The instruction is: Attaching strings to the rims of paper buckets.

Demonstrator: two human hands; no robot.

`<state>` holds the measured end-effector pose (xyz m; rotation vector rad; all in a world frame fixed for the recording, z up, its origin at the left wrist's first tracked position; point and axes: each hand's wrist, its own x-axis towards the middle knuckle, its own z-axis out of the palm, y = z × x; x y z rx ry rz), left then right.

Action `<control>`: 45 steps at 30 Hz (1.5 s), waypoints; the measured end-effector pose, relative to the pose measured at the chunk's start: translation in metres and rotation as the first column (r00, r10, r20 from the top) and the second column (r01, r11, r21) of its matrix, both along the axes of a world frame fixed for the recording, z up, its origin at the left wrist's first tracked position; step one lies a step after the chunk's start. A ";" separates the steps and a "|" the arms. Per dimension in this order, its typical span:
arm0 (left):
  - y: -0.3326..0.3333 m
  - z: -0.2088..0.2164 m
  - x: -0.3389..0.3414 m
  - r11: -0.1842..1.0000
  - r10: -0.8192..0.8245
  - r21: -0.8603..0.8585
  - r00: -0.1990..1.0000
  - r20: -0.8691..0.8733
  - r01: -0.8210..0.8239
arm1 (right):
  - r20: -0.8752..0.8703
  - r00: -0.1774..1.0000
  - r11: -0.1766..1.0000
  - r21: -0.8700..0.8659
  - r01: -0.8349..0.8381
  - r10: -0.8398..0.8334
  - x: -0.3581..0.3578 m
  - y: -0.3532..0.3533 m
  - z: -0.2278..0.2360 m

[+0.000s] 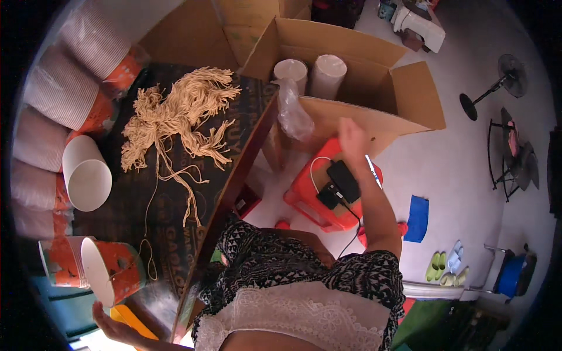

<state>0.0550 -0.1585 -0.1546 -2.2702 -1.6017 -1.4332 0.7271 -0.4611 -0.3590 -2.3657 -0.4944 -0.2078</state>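
Handling the orange cup [120, 272] at eight o'clock on the desk [120, 219] seems the step, calling next for gentle grasping by the left hand [112, 325], loosely spread beside it; the right hand's [354, 142] state, at two o'clock, I cannot tell

Arms spread wide, one hand low at left, the other reaching forward at right.
The left hand [111, 324] is open, its fingers extended and its forearm [153, 343] mostly cut off; the right forearm [374, 207] rises steeply to a blurred right hand [355, 142].
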 end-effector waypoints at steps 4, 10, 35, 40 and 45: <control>0.016 -0.009 -0.013 0.966 -0.153 -0.167 0.961 0.232 0.195 | 0.311 0.808 0.819 0.132 -0.559 0.501 -0.084 0.086 0.071; -0.002 -0.005 0.009 0.948 -0.259 -0.217 0.962 -0.092 0.234 | 0.630 0.371 0.141 0.385 -0.912 0.683 -0.214 0.158 0.116; -0.024 0.004 0.001 0.937 -0.324 -0.219 0.908 -0.264 0.271 | -0.140 -0.038 0.062 0.646 -0.760 0.989 -0.365 0.260 0.182; -0.020 0.002 -0.004 0.951 -0.308 -0.151 0.873 -0.378 0.270 | -0.220 -0.127 0.032 0.603 -0.797 0.967 -0.369 0.254 0.180; -0.034 0.004 0.026 0.975 -0.214 -0.132 0.919 -0.331 0.180 | -0.064 -0.150 -0.094 0.532 -0.841 0.987 -0.381 0.262 0.160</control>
